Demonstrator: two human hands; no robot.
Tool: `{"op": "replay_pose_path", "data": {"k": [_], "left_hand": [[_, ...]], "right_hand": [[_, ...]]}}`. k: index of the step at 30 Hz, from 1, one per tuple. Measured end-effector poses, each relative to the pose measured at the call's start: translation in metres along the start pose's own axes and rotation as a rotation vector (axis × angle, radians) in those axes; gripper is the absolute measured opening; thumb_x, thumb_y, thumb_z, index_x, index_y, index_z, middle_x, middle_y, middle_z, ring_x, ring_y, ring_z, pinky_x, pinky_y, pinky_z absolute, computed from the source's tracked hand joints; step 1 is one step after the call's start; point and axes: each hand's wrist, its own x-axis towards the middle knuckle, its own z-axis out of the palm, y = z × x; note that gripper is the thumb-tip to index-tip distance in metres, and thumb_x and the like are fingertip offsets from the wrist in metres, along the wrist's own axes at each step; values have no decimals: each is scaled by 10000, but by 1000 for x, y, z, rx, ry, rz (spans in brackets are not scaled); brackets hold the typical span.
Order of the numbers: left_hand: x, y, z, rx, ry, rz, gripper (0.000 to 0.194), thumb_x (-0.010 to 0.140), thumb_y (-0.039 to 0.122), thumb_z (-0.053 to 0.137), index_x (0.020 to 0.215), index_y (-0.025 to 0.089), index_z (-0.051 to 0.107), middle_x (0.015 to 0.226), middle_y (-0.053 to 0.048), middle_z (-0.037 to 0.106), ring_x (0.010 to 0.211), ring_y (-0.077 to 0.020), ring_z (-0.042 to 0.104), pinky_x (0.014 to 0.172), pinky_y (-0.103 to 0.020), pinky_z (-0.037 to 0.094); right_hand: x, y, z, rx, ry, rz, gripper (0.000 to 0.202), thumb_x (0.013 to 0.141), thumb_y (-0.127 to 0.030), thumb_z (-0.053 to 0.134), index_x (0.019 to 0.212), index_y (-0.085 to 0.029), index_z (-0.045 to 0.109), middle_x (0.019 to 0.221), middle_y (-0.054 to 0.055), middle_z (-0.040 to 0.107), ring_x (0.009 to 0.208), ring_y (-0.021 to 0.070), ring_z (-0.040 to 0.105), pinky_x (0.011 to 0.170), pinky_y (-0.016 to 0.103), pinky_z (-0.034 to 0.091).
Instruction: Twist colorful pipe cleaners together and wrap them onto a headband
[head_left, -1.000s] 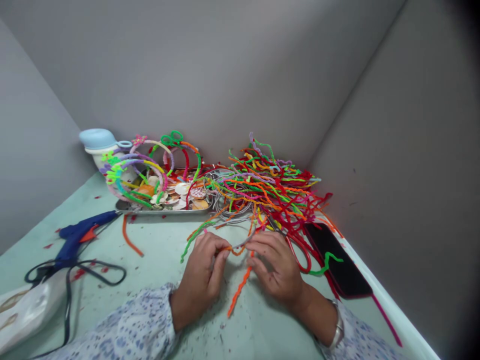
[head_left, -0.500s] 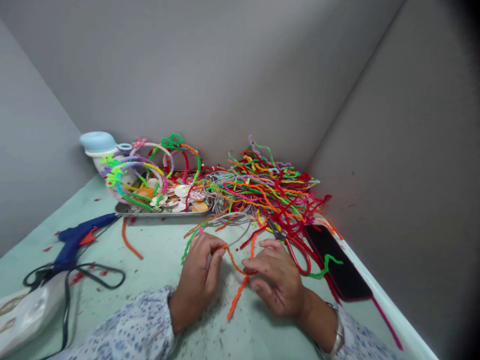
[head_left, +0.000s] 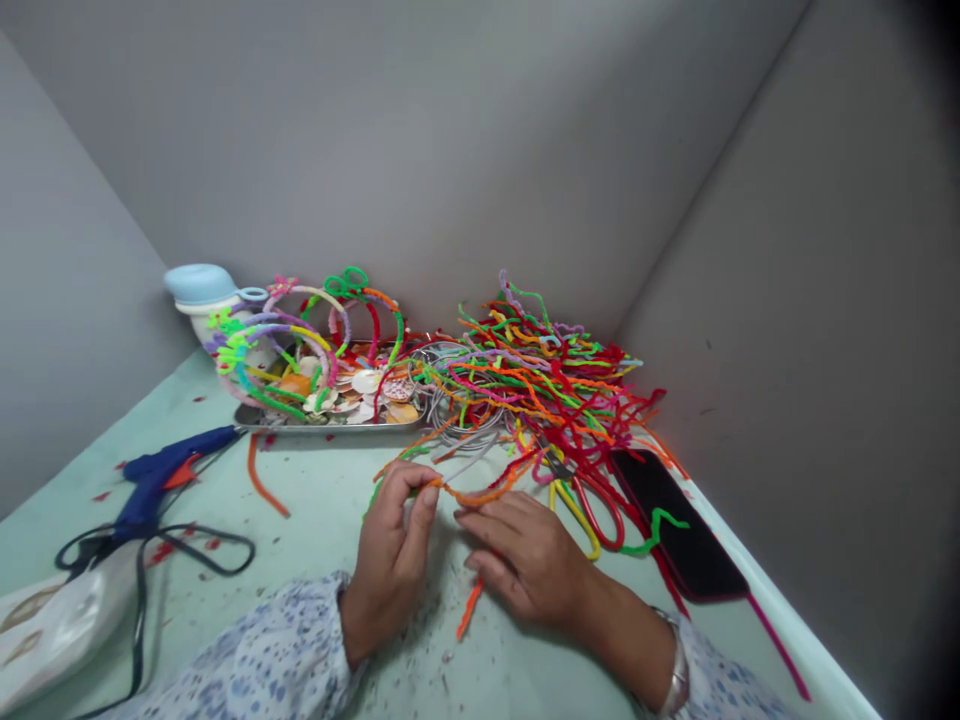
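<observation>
My left hand is closed in a pinch, thumb against forefinger, on an orange pipe cleaner. A grey wire runs from that pinch back towards a wire coil. The pipe cleaner curves right, above the fingers of my right hand. This hand is low over the table, fingers stretched to the left and thumb apart, with nothing visibly gripped. Another orange pipe cleaner sticks out below it, its upper part hidden. Just beyond lie red-handled scissors and a yellow pipe cleaner.
Decorated headbands stand in a metal tray with shells, beside a white bottle. A heap of colourful pipe cleaners fills the back. A blue glue gun with cord lies left, a phone right.
My right hand has moved slightly left and lowered, its fingers now straighter. The orange pipe cleaner has swung up from its downward curve. A yellow pipe cleaner now shows by the scissors.
</observation>
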Motion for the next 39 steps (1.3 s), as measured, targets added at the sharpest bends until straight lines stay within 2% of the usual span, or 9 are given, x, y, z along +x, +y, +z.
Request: {"op": "replay_pose_path", "data": {"k": [3,6,8,11,13,16,22,27,39], "left_hand": [[-2,1,0,-33,-27,-23,133,961,241,414,1016,225,534,960,-35,550,917,-185,544,816,-317,450],[-3,2,0,-42,-40,-26,132,960,238,413,1010,224,534,948,-36,556,896,-184,550,799,-312,455],[-2,2,1,-43,-59,-9,124,955,223,422,1009,222,534,937,-34,562,888,-182,553,792,-307,454],[-2,4,1,-43,-148,63,125,950,191,428,987,223,543,906,-26,572,864,-173,554,777,-298,445],[-2,6,1,-25,-218,108,134,948,172,427,966,218,552,881,-23,574,849,-171,552,777,-303,433],[-2,6,2,20,-276,157,132,939,160,442,953,208,564,868,-26,590,854,-181,551,860,-355,401],[-1,7,1,20,-320,169,134,934,163,448,959,201,574,866,-31,607,859,-193,545,849,-375,382],[-2,7,2,-5,-365,197,142,934,150,446,965,205,573,854,-21,611,832,-182,540,865,-376,365],[-3,4,4,-7,-356,211,130,932,144,452,977,198,561,855,-18,599,833,-176,533,894,-372,352]], "right_hand": [[-1,1,2,-37,30,89,475,906,-228,531,1365,-156,433,1320,140,579,1253,252,509,1019,460,459],[-3,2,3,-47,75,81,562,911,-240,540,1432,-175,339,1349,139,544,1269,245,486,1033,462,444],[-3,3,3,-37,133,45,496,907,-228,556,1380,-207,410,1239,110,612,1161,225,559,974,431,483],[-3,6,1,-68,249,-15,328,893,-165,566,1214,-227,542,1016,60,684,941,190,627,821,357,527],[-3,8,-1,-136,331,-69,268,873,-121,571,1117,-230,586,912,43,688,843,179,625,743,325,521],[-2,9,-4,-232,409,-124,221,837,-113,600,1023,-232,611,835,36,665,796,180,603,708,316,501],[-1,0,-8,-321,424,-59,230,809,-109,634,995,-239,602,843,32,629,828,184,569,757,341,468],[-2,0,-6,-296,402,-72,285,779,-83,661,1010,-232,586,882,38,613,853,191,560,784,363,466],[-3,6,-4,-249,390,-95,201,844,-152,630,1039,-199,617,881,44,635,846,186,584,769,357,479]]}}
